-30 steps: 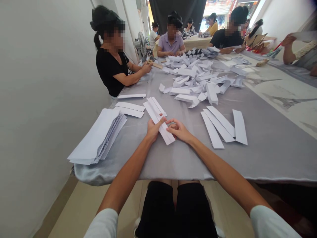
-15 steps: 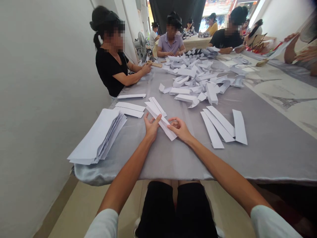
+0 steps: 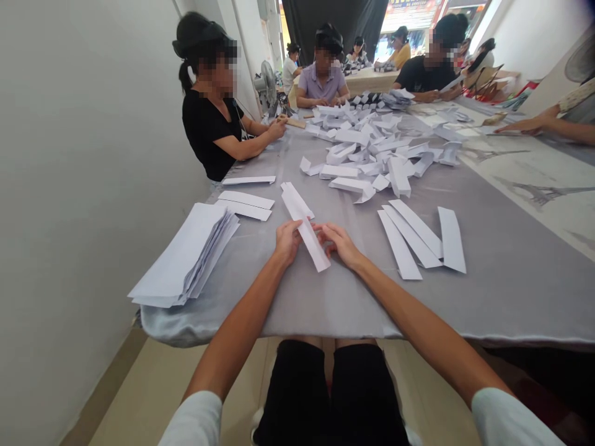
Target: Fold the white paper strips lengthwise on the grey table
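Note:
A folded white paper strip point(image 3: 315, 248) is held tilted between my two hands, just above the table. My left hand point(image 3: 287, 241) grips its left edge, with the fingers partly behind the paper. At its right edge, my right hand point(image 3: 343, 243) has bent fingers against the strip, their tips partly hidden. Another folded strip point(image 3: 296, 199) lies just beyond, partly covered by the held one. Several flat folded strips point(image 3: 403, 248) rest to the right of my right hand. Left of my left hand are two more flat strips point(image 3: 246, 203).
A thick stack of white paper point(image 3: 183, 248) sits at the table's left front corner. A large heap of folded paper pieces point(image 3: 367, 145) covers the middle of the grey tablecloth point(image 3: 506, 285). Co-workers sit around the far side, one person in black point(image 3: 209, 124) at the left edge.
The held strip has turned over in my hands, its open creased side no longer showing. My left thumb has moved off its top face. A co-worker's hands at far right have lowered to the table.

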`<action>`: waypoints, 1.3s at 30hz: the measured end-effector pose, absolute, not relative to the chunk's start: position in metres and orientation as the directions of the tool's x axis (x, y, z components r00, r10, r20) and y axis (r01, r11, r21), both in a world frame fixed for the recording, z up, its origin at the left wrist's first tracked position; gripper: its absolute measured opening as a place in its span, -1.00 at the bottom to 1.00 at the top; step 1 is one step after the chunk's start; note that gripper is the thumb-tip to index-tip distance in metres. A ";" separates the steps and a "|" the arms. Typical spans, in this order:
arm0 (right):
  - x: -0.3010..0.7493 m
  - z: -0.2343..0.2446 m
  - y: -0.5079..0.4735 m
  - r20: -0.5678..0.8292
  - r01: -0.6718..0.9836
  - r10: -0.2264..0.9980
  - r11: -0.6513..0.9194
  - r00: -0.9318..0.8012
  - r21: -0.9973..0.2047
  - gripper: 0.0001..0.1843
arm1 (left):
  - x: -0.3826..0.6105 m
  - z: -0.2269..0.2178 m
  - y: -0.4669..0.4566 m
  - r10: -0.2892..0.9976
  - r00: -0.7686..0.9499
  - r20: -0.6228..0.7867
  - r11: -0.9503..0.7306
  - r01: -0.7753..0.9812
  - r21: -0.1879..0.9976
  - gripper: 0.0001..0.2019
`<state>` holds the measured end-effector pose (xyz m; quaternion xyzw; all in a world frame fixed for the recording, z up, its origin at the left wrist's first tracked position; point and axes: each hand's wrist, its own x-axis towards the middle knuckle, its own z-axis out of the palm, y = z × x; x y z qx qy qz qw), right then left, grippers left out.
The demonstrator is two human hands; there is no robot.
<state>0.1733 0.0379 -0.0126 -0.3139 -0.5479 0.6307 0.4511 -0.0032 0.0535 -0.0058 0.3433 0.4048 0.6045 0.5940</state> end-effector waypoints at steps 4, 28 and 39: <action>0.169 -0.015 0.039 0.109 -0.224 0.932 0.031 -0.346 -0.974 -0.42 | -0.003 -0.002 0.049 0.984 0.175 -0.036 0.104 -0.399 0.911 -0.59; 0.172 -0.020 0.040 0.083 -0.260 0.964 0.015 -0.252 -0.965 -0.41 | -0.003 -0.006 0.044 0.996 0.085 0.003 0.022 -0.297 0.955 -0.36; 0.173 -0.021 0.037 0.112 -0.156 0.888 0.046 -0.445 -0.987 -0.42 | -0.007 -0.013 0.058 0.939 -0.340 0.049 -0.162 -0.311 0.937 -0.49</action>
